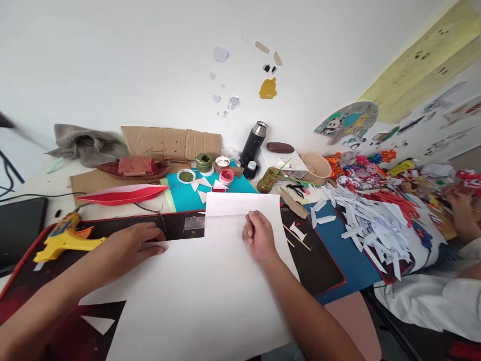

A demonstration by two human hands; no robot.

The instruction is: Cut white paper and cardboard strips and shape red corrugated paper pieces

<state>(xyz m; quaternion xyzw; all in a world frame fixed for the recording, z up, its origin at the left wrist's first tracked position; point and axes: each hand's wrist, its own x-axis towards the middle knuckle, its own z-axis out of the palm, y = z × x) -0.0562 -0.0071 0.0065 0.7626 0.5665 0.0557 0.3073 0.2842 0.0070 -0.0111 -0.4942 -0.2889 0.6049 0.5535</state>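
Observation:
A large sheet of white paper [203,291] with a stepped upper left edge lies in front of me, partly over the dark mat. Across its narrower upper part lies a clear plastic ruler [221,220], its left end sticking out past the paper. My right hand [259,235] is closed at the ruler's right end, thumb and fingers pinched together. At the paper's left upper edge, my left hand [145,240] has its thumb and curled fingers closed on the sheet.
A yellow glue gun [67,238] lies at the left near a red leaf-shaped piece [124,194]. Behind the paper stand paint jars [204,163] and a black flask [254,143]. Rightward are folded paper strips [376,220] and a co-worker's hand [460,198].

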